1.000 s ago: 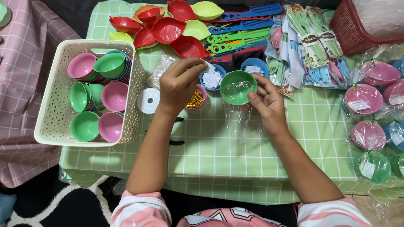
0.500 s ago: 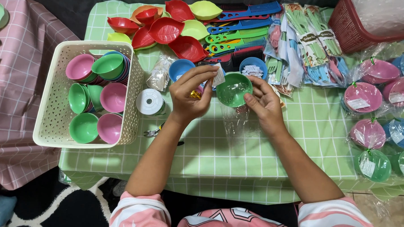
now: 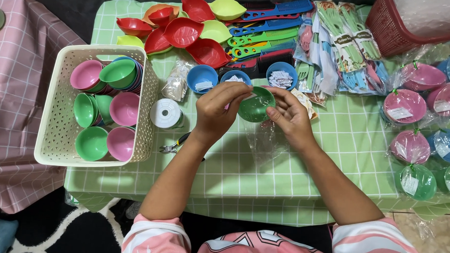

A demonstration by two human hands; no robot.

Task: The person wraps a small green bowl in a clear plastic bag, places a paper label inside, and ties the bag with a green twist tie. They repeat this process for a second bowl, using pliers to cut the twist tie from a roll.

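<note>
Left hand [image 3: 216, 110] and right hand [image 3: 290, 116] gripping green bowl [image 3: 255, 105], clear bag [image 3: 264, 140] beneath

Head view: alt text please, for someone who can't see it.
Seen from above, a left hand and right hand hold a small green bowl in a clear bag over a green checked table. A white basket of pink and green bowls sits left; bagged bowls lie right.

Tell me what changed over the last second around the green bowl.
The left hand came in from beside the blue bowls to the green bowl, its fingers now pinching a small white slip at the rim. The right hand kept hold of the bowl, clear bag hanging below. The white basket, tape roll and pliers stayed put.
</note>
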